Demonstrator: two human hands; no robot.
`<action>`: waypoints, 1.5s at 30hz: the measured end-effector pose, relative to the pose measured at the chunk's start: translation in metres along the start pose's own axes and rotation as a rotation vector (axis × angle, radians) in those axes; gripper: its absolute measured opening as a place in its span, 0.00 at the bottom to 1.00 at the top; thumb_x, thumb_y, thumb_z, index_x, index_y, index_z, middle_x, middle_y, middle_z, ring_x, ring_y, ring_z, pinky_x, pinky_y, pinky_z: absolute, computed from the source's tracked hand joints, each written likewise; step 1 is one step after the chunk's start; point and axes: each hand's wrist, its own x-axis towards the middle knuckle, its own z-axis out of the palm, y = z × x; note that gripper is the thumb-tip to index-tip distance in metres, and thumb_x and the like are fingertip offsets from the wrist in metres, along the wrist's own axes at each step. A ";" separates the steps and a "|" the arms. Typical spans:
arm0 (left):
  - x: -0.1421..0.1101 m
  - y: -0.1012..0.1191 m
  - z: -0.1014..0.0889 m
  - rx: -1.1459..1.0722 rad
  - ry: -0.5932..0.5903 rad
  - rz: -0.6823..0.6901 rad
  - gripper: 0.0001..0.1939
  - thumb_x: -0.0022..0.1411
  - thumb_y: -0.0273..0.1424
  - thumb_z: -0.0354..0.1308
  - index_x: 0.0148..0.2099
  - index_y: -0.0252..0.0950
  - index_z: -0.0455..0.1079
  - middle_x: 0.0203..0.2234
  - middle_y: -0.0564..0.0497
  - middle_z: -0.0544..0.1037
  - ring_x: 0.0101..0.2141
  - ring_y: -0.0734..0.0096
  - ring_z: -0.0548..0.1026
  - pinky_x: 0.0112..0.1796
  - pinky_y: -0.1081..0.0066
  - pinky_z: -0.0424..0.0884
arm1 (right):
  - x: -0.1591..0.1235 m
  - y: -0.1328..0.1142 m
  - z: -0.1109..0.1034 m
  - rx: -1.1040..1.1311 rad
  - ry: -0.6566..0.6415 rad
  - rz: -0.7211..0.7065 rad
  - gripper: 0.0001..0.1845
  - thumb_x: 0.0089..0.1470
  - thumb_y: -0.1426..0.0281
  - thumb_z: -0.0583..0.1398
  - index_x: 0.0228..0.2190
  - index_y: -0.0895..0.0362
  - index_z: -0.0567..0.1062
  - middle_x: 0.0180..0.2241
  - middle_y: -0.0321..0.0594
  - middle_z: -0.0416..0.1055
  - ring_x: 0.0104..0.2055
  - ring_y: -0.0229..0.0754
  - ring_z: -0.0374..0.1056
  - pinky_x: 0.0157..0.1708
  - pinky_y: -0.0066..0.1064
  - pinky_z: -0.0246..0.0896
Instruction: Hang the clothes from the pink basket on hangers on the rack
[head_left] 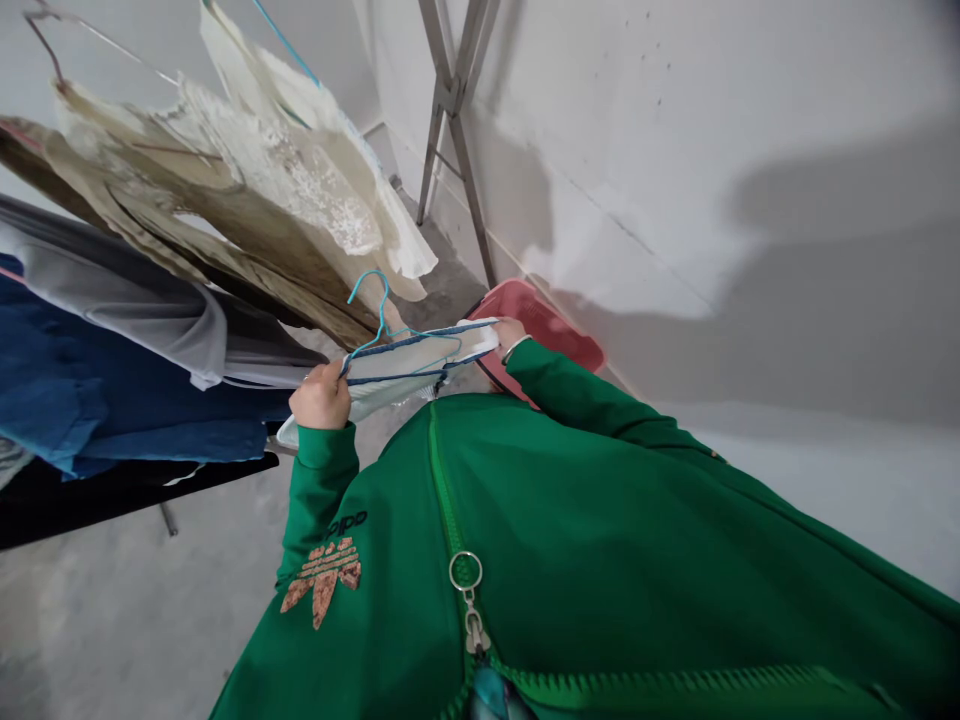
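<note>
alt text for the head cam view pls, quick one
Looking down from the wearer's head, a person in a green zip jacket holds a blue wire hanger inside a white garment, left hand at one end, right hand at the other. Dark blue clothes and stiff, stained pale cloth hang to the left; a red plastic basket sits by a grey wall.

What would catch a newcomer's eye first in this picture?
A bright green zip jacket fills the bottom of the view, with a copper-coloured trefoil logo on its chest. Above it, the left hand and right hand hold a blue wire hanger carrying white cloth. Pale, stained garments hang at upper left, and a pink-red plastic basket lies beyond the right hand.
</note>
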 end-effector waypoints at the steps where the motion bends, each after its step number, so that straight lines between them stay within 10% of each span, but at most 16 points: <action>1: 0.000 0.001 0.001 0.033 0.021 -0.024 0.13 0.60 0.34 0.52 0.41 0.39 0.76 0.29 0.45 0.75 0.31 0.61 0.72 0.26 0.69 0.56 | -0.005 -0.002 0.001 -0.010 0.006 0.007 0.05 0.56 0.72 0.58 0.32 0.61 0.73 0.27 0.34 0.71 0.28 0.33 0.67 0.34 0.30 0.67; 6: 0.003 -0.002 0.001 -0.108 0.204 -0.097 0.12 0.61 0.35 0.52 0.40 0.38 0.76 0.27 0.47 0.73 0.30 0.66 0.70 0.28 0.70 0.58 | -0.044 -0.020 -0.015 -0.137 -0.298 -0.018 0.09 0.42 0.75 0.65 0.31 0.60 0.75 0.26 0.34 0.72 0.26 0.36 0.67 0.33 0.32 0.67; 9: 0.006 -0.009 -0.003 -0.282 0.259 -0.028 0.13 0.61 0.37 0.52 0.37 0.37 0.75 0.25 0.49 0.72 0.29 0.68 0.70 0.31 0.71 0.63 | -0.062 -0.040 -0.030 -0.411 -0.547 -0.286 0.15 0.42 0.72 0.67 0.36 0.59 0.76 0.35 0.42 0.75 0.32 0.41 0.69 0.39 0.37 0.68; 14: 0.012 -0.013 -0.013 -0.371 0.251 0.116 0.14 0.62 0.38 0.52 0.35 0.36 0.75 0.21 0.51 0.69 0.26 0.70 0.69 0.31 0.70 0.65 | -0.062 -0.086 -0.035 -0.696 -0.282 -0.859 0.21 0.52 0.69 0.59 0.48 0.56 0.72 0.51 0.47 0.69 0.52 0.51 0.65 0.56 0.49 0.57; 18: 0.015 -0.006 -0.023 -0.392 0.259 0.161 0.15 0.62 0.39 0.52 0.32 0.36 0.74 0.20 0.51 0.68 0.24 0.72 0.67 0.29 0.71 0.65 | -0.050 -0.116 -0.025 -0.908 -0.340 -1.081 0.25 0.55 0.64 0.57 0.55 0.56 0.67 0.55 0.48 0.66 0.57 0.53 0.60 0.58 0.51 0.53; 24: 0.029 -0.005 -0.032 -0.439 0.197 0.240 0.17 0.61 0.43 0.53 0.32 0.35 0.73 0.22 0.51 0.70 0.26 0.72 0.69 0.32 0.71 0.67 | -0.044 -0.124 -0.011 -1.017 -0.573 -1.193 0.21 0.63 0.59 0.46 0.41 0.56 0.74 0.37 0.46 0.72 0.43 0.45 0.67 0.45 0.39 0.63; 34: 0.073 -0.056 -0.011 -0.509 -0.062 0.292 0.12 0.55 0.40 0.57 0.30 0.35 0.71 0.23 0.52 0.67 0.27 0.72 0.66 0.33 0.70 0.65 | -0.078 -0.186 -0.032 -0.863 -0.223 -1.328 0.30 0.63 0.49 0.42 0.31 0.57 0.73 0.26 0.38 0.67 0.33 0.36 0.67 0.37 0.33 0.63; 45: 0.089 -0.032 -0.009 -0.490 0.109 0.115 0.03 0.58 0.25 0.57 0.35 0.32 0.65 0.24 0.59 0.62 0.27 0.82 0.61 0.31 0.78 0.59 | -0.092 -0.229 -0.065 -0.869 -0.120 -1.266 0.28 0.62 0.49 0.47 0.30 0.58 0.73 0.27 0.37 0.69 0.30 0.32 0.65 0.32 0.28 0.57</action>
